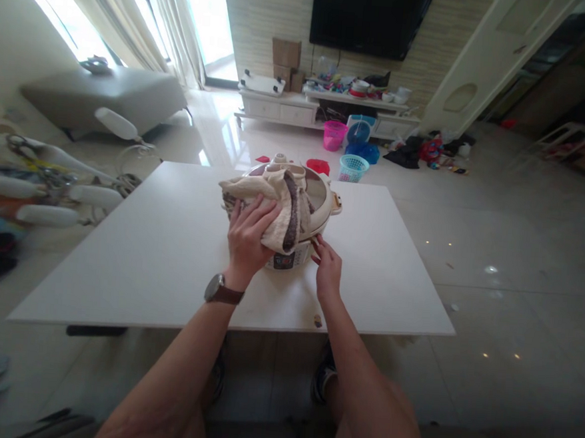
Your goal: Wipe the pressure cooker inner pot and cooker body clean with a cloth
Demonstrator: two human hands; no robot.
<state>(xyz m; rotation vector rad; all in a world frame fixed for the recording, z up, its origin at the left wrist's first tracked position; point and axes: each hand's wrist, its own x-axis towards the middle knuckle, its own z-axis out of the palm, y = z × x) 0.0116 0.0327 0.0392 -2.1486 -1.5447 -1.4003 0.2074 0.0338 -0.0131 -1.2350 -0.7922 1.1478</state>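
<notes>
An electric pressure cooker point(319, 193) with a domed, shiny lid and a front control panel point(284, 260) stands upright on the white table point(169, 264). Over the left and front of its lid lies a cream cloth point(282, 225) with a dark patterned band. My left hand point(249, 233), a watch on its wrist, is closed over this cloth and presses it against the lid. At the front right of the cooker, my right hand point(328, 267) has its fingers bent against the rim just under the lid. Its fingertips are partly hidden there.
A small brown piece point(318, 321) lies near the table's front edge. Beyond the far edge, a light blue basket point(353, 168), a pink basket point(334, 135) and a red item point(318, 166) are on the floor. White-padded metal equipment point(96, 196) stands close by the left edge.
</notes>
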